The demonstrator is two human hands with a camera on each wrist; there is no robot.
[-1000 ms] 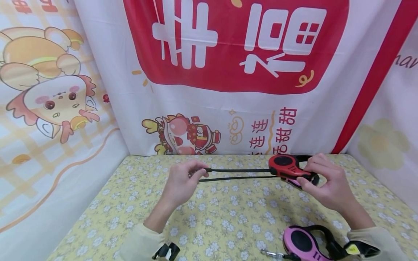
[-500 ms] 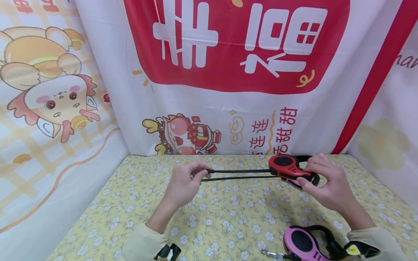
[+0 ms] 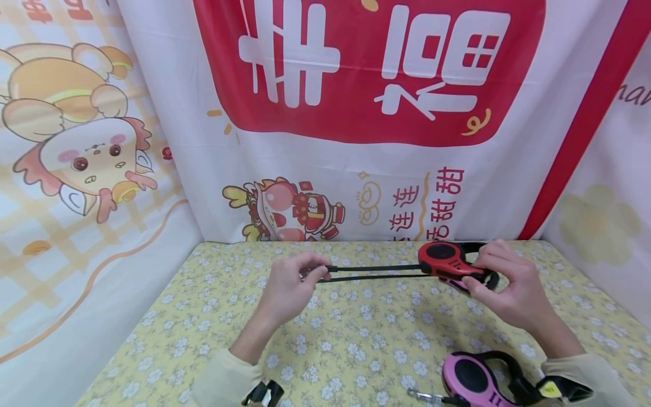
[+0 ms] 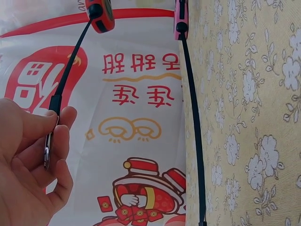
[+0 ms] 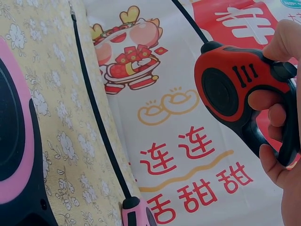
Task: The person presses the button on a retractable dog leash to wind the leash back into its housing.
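My right hand (image 3: 511, 285) grips the handle of a red and black retractable dog leash (image 3: 441, 257), its thumb up by the button in the right wrist view. From the leash, a black strap (image 3: 376, 268) runs straight leftward to my left hand (image 3: 290, 288). There, thumb and fingers pinch the metal clip (image 4: 47, 153) just past the strap's end sleeve; the fingers partly cover it. Behind the red leash lies a pink retractable leash (image 5: 135, 213), mostly hidden in the head view. Its own black strap (image 4: 194, 108) is drawn out along the table.
Another pink retractable leash (image 3: 473, 376) lies near the front right, below my right forearm, its metal clip (image 3: 424, 395) pointing left. A yellow floral cloth (image 3: 356, 333) covers the table. Printed white and red fabric (image 3: 366, 121) hangs behind, with more fabric at both sides.
My left hand has drifted slightly right with the clip, so the visible strap between it and the red leash is shorter. My right hand and the red leash stay almost still.
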